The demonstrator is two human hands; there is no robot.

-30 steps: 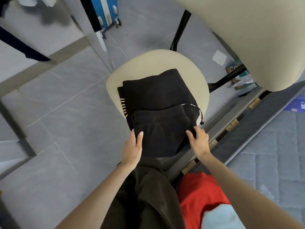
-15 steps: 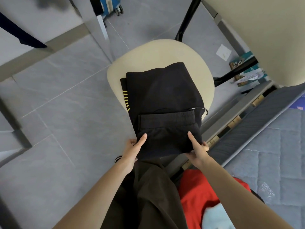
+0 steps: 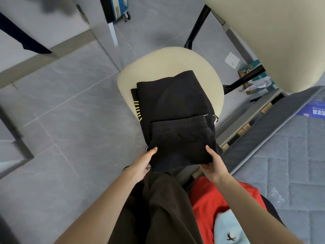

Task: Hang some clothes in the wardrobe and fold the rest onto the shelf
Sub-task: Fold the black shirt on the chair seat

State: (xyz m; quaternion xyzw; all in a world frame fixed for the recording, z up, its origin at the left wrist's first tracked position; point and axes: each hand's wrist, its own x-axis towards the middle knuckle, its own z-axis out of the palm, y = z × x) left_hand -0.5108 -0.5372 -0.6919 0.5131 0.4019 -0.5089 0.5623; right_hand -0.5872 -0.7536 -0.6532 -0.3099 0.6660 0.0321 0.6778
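Note:
A stack of folded black clothes (image 3: 174, 104) lies on the cream seat of a chair (image 3: 167, 60). The lowest piece shows yellow stripes (image 3: 137, 110) at its left edge. On top, nearest me, sits a folded black garment (image 3: 181, 138) with its waistband facing away. My left hand (image 3: 144, 162) grips its near left corner, thumb on top and fingers underneath. My right hand (image 3: 213, 164) grips the near right corner the same way. A red garment (image 3: 211, 199) and a light blue one (image 3: 226, 229) lie on the bed at lower right.
The chair's cream backrest (image 3: 272, 36) fills the upper right. A grey quilted mattress (image 3: 290, 155) on a slatted frame runs along the right. A blue wheeled suitcase (image 3: 117, 7) stands at the top. Papers and packets (image 3: 253, 78) litter the grey tiled floor.
The top garment went from loosely laid with a dangling cord to a squared fold. Both hands slid from resting on it to gripping its near corners.

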